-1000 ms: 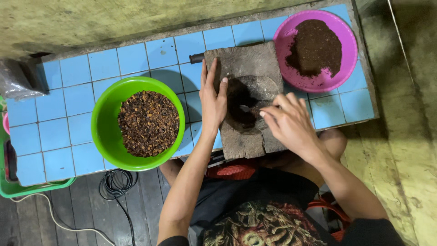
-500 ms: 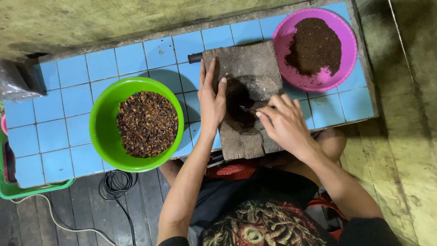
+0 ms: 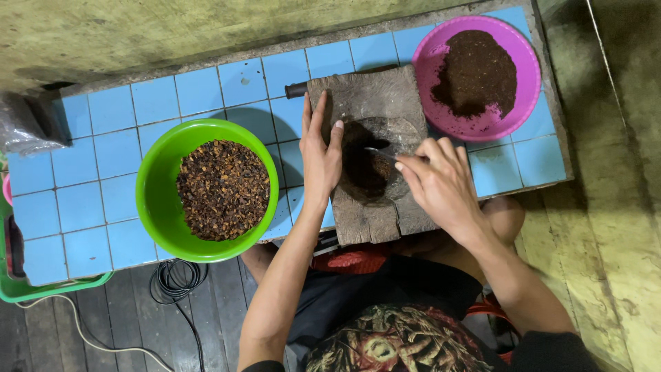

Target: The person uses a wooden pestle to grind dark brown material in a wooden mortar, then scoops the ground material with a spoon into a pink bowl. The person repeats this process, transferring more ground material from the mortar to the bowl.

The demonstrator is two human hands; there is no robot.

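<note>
- Right now my left hand (image 3: 320, 155) lies flat and open on the grey stone grinding slab (image 3: 372, 96), fingers pointing away from me, pressing its left side.
- My right hand (image 3: 441, 186) is pinched shut on a small metal spoon (image 3: 380, 151), whose long axis runs left to right, tip pointing left into the slab's hollow.
- Dark ground paste (image 3: 365, 172) sits in that hollow, between the two hands, just left of the right fingertips; the right hand is the nearer one with the tool.
- Counted: one slab, one spoon, two bowls.
- Round green plastic bowl (image 3: 155, 179) of coarse brown bits stands left of the slab; round pink plastic bowl (image 3: 427, 62) of fine dark powder stands at its upper right, both on the blue tiled counter (image 3: 110, 110).
</note>
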